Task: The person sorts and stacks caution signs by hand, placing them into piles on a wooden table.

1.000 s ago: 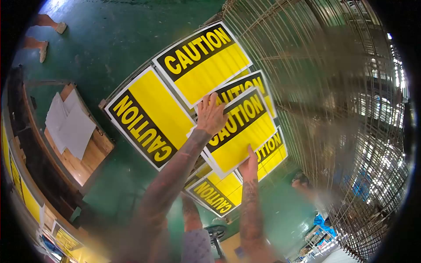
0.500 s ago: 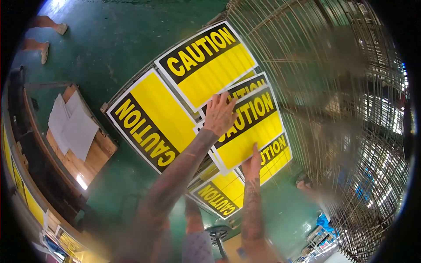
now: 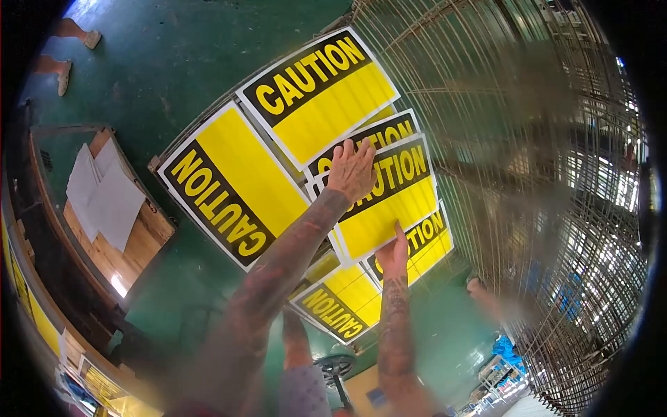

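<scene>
Several yellow-and-black caution signs lie overlapping in front of me. My left hand (image 3: 353,170) rests over the upper left of the front caution sign (image 3: 384,208), its fingers spread across the sign's top edge onto the caution sign behind (image 3: 399,131). At the lower edge, my right hand (image 3: 394,256) grips the front sign, with its thumb on the yellow face and its other fingers hidden underneath. Above my left hand lies a caution sign (image 3: 318,96). A sideways caution sign (image 3: 235,182) is to the left. Lower down are two more, partly covered.
Wire racks (image 3: 556,174) fill the right side. On the left, white sheets (image 3: 111,194) lie on a wooden board (image 3: 149,233). Another person's feet (image 3: 64,76) stand on the green floor (image 3: 160,69) at upper left. A wheel-like part (image 3: 335,365) shows below.
Both hands and the front caution sign have shifted slightly right relative to the other signs, exposing more of the sign behind. The whole view has drifted a little.
</scene>
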A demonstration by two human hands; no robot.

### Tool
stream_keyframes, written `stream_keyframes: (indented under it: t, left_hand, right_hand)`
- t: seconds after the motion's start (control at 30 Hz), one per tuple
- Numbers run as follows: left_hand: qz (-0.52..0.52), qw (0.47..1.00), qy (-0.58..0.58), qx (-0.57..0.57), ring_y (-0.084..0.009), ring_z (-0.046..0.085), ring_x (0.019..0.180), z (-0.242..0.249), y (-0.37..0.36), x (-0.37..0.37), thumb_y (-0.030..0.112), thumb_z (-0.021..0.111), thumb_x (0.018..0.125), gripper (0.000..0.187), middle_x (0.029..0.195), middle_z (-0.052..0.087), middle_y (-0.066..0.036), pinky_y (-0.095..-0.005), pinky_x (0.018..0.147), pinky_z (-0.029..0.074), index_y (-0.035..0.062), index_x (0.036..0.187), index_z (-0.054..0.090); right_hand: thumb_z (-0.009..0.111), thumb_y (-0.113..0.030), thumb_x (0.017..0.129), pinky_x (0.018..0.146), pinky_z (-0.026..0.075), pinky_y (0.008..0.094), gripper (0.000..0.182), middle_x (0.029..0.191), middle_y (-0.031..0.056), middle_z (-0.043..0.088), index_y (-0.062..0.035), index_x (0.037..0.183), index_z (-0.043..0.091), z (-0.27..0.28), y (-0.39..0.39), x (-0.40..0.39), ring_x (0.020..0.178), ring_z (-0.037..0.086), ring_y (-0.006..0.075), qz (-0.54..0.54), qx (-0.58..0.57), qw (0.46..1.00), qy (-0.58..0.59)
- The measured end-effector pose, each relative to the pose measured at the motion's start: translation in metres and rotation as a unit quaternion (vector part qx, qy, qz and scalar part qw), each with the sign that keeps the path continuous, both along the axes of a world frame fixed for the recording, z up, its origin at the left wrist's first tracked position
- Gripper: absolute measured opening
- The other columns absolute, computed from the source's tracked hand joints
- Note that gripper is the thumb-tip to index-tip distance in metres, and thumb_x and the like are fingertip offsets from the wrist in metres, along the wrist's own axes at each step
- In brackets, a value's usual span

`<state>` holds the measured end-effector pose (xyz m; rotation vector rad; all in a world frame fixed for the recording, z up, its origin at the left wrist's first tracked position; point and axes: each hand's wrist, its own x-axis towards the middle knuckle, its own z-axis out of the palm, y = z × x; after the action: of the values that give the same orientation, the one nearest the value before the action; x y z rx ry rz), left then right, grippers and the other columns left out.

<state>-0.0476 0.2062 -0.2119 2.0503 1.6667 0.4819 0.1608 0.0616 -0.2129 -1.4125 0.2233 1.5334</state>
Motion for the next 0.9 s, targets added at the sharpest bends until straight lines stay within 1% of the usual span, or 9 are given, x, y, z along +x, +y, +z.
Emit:
stream_keyframes:
  t: [0.17,0.2,0.3,0.43,0.57,0.73,0.77,0.83,0.9]
  left_hand:
    - [-0.028,0.998,-0.052,-0.015,-0.0333,0.049,0.120,0.006,0.002,0.001,0.029,0.071,0.087,0.042,0.150,0.053,-0.013,-0.0475,0.097,0.041,0.0077,0.122,0.063]
    - [-0.002,0.997,-0.052,0.058,-0.0344,0.048,0.124,0.005,0.008,-0.001,0.029,0.070,0.087,0.037,0.151,0.052,-0.016,-0.0480,0.100,0.042,0.0082,0.117,0.067]
    - [0.004,0.999,-0.042,0.008,-0.0359,0.047,0.128,-0.003,0.028,-0.002,0.031,0.070,0.088,0.033,0.155,0.049,-0.018,-0.0490,0.103,0.042,0.0092,0.113,0.070]
    - [0.010,0.999,-0.036,-0.029,-0.0357,0.047,0.129,-0.010,0.038,0.004,0.030,0.072,0.084,0.037,0.155,0.048,-0.014,-0.0515,0.102,0.042,0.0088,0.114,0.072]
    - [0.004,0.999,-0.034,-0.038,-0.0359,0.046,0.128,-0.009,0.037,0.007,0.028,0.073,0.081,0.040,0.145,0.054,-0.013,-0.0514,0.102,0.041,0.0080,0.115,0.073]
    - [0.078,0.984,-0.155,0.035,-0.0378,0.044,0.130,0.000,0.033,0.015,0.017,0.074,0.076,0.026,0.133,0.058,-0.013,-0.0521,0.109,0.036,0.0052,0.099,0.077]
    - [0.078,0.985,-0.151,0.033,-0.0383,0.044,0.131,0.005,0.031,0.018,0.016,0.075,0.076,0.027,0.129,0.059,-0.012,-0.0533,0.111,0.035,0.0049,0.100,0.077]
    - [0.082,0.982,-0.172,0.012,-0.0378,0.048,0.129,0.009,0.026,0.020,0.016,0.076,0.078,0.027,0.127,0.060,-0.013,-0.0505,0.110,0.039,0.0052,0.102,0.077]
    - [0.058,0.973,-0.208,-0.084,-0.0400,0.065,0.107,0.008,0.016,0.021,0.015,0.075,0.085,0.029,0.124,0.058,-0.016,-0.0493,0.090,0.056,0.0046,0.112,0.073]
  right_hand:
    - [0.060,-0.031,0.108,0.116,0.045,0.0508,0.043,0.144,0.0108,0.065,-0.0071,0.144,0.058,-0.001,-0.012,0.008,0.134,0.059,0.0309,0.001,0.025,0.999,0.019]
    - [0.060,-0.031,0.108,0.115,0.045,0.0504,0.043,0.144,0.0105,0.065,-0.0073,0.144,0.058,0.001,-0.009,0.007,0.134,0.060,0.0305,0.009,0.033,0.999,0.021]
    - [0.059,-0.031,0.109,0.113,0.048,0.0483,0.042,0.141,0.0097,0.067,-0.0071,0.142,0.059,0.003,0.001,0.007,0.131,0.062,0.0285,0.023,0.028,0.999,0.018]
    - [0.059,-0.032,0.109,0.112,0.050,0.0466,0.041,0.139,0.0091,0.069,-0.0071,0.141,0.060,0.004,0.005,0.008,0.129,0.064,0.0271,0.031,0.027,0.999,0.028]
    - [0.061,-0.029,0.108,0.114,0.047,0.0489,0.040,0.141,0.0098,0.068,-0.0072,0.142,0.060,0.009,0.006,0.002,0.132,0.062,0.0287,0.020,0.034,0.998,0.056]
    - [0.061,-0.030,0.108,0.117,0.043,0.0518,0.046,0.149,0.0109,0.060,-0.0072,0.148,0.054,0.022,0.003,0.001,0.139,0.055,0.0305,0.044,0.018,0.998,0.041]
    - [0.060,-0.030,0.108,0.118,0.042,0.0522,0.048,0.151,0.0111,0.059,-0.0071,0.149,0.053,0.026,0.003,0.000,0.141,0.053,0.0308,0.052,0.014,0.998,0.034]
    - [0.061,-0.029,0.107,0.118,0.041,0.0523,0.051,0.154,0.0116,0.055,-0.0077,0.152,0.049,0.027,-0.006,0.004,0.142,0.051,0.0306,0.056,0.011,0.998,-0.019]
    - [0.061,-0.027,0.107,0.117,0.042,0.0518,0.050,0.153,0.0120,0.056,-0.0082,0.152,0.049,0.026,-0.019,0.010,0.140,0.053,0.0308,0.053,0.010,0.996,-0.067]
